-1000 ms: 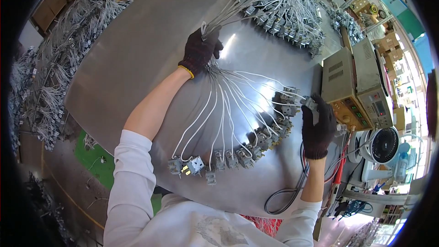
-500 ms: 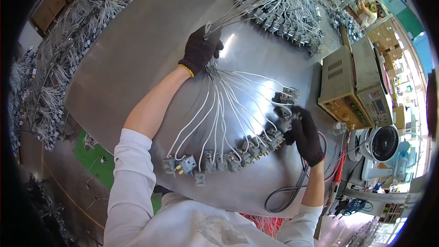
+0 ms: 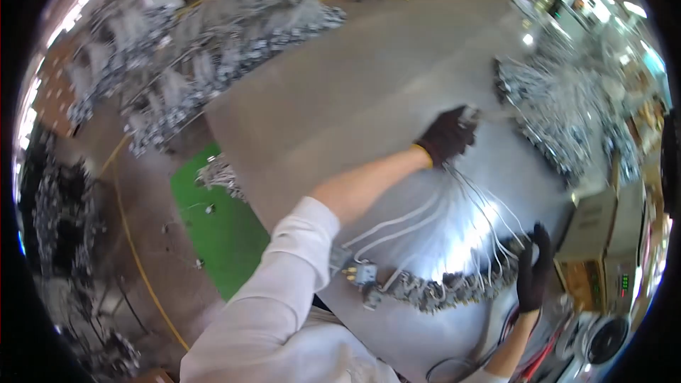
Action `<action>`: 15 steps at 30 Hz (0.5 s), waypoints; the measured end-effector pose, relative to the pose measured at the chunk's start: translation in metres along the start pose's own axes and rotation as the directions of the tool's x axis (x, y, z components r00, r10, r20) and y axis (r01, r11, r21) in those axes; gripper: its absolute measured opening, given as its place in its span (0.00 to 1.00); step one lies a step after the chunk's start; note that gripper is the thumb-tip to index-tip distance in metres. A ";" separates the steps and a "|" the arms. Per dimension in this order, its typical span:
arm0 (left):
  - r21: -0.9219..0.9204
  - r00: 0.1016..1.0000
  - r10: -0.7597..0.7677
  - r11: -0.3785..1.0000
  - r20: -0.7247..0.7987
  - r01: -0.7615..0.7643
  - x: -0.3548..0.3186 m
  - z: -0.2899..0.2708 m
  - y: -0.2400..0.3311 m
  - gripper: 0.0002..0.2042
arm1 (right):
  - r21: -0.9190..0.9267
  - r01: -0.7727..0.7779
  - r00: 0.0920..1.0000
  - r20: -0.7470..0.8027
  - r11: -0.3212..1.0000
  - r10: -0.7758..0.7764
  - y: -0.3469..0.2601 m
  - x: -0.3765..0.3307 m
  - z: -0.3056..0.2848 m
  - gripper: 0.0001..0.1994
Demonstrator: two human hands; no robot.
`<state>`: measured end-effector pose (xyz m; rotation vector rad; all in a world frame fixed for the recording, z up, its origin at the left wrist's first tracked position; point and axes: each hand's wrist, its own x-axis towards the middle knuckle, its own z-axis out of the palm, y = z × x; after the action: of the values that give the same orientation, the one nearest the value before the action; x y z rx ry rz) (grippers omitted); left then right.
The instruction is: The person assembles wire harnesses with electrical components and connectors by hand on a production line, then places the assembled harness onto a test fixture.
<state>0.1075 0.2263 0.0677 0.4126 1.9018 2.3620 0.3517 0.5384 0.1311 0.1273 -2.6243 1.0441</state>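
Note:
My left hand (image 3: 445, 135), in a black glove, is closed around the gathered end of a bundle of white wires (image 3: 468, 202) on a shiny metal table (image 3: 340, 92). The wires fan out from it toward me and end in a curved row of small grey connector parts (image 3: 433, 287). My right hand (image 3: 533, 273), also gloved, rests flat with fingers apart at the right end of that row, touching the wire ends.
A large heap of similar wired parts (image 3: 567, 113) lies at the table's far right. Beige test equipment (image 3: 603, 241) stands at the right edge. More wire bundles (image 3: 191, 64) are piled to the left, beyond a green floor mat (image 3: 220, 227).
The view has swung left. My right hand has let go of the connector it held and slid down to the right end of the row. My left hand keeps its grip.

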 end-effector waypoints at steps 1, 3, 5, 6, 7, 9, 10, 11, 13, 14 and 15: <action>-0.145 0.998 -0.042 0.988 0.041 0.048 0.002 -0.005 0.000 0.14 | -0.065 0.048 0.998 0.032 0.997 -0.046 -0.002 0.000 0.002 0.22; -0.037 0.998 0.045 0.998 0.041 -0.043 -0.010 0.000 0.020 0.12 | -0.123 0.075 0.994 0.086 0.990 -0.065 -0.013 -0.004 -0.006 0.18; 0.065 0.999 0.014 0.998 0.037 -0.016 -0.018 -0.005 0.039 0.11 | -0.048 0.027 0.992 0.124 0.998 -0.021 -0.023 -0.006 -0.002 0.17; 0.097 0.999 0.000 0.995 0.032 -0.003 -0.021 -0.009 0.045 0.10 | -0.031 0.012 0.989 0.144 0.999 -0.007 -0.030 -0.007 0.003 0.17; 0.099 1.000 0.006 0.995 0.022 -0.008 -0.021 -0.011 0.047 0.10 | 0.005 0.023 0.986 0.165 1.000 -0.023 -0.044 -0.007 0.010 0.18; 0.127 0.999 0.028 0.991 0.044 -0.033 -0.020 -0.015 0.046 0.09 | 0.008 -0.046 0.987 0.152 0.999 0.044 -0.059 -0.012 0.027 0.19; 0.126 0.999 0.035 0.991 0.040 -0.039 -0.019 -0.014 0.046 0.09 | 0.007 -0.038 0.988 0.153 0.999 0.037 -0.054 -0.015 0.030 0.19; 0.110 0.998 0.037 0.993 0.045 -0.042 -0.019 -0.013 0.046 0.09 | 0.028 -0.029 0.997 0.068 0.999 0.028 -0.044 -0.019 0.032 0.19; 0.117 0.996 0.055 0.991 0.076 -0.064 -0.017 -0.013 0.044 0.09 | 0.075 -0.052 0.997 -0.053 0.996 0.056 -0.032 -0.026 0.032 0.21; 0.118 0.995 0.064 0.990 0.071 -0.072 -0.017 -0.013 0.043 0.09 | 0.074 -0.041 0.997 -0.054 0.996 0.045 -0.026 -0.028 0.035 0.21; 0.136 0.996 0.073 0.987 0.058 -0.080 -0.017 -0.012 0.043 0.08 | 0.088 -0.030 0.985 -0.165 0.996 0.044 -0.021 -0.030 0.039 0.22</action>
<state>0.1256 0.2015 0.1040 0.5636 2.0688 2.2467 0.3743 0.4955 0.1091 0.0094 -2.4422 1.1279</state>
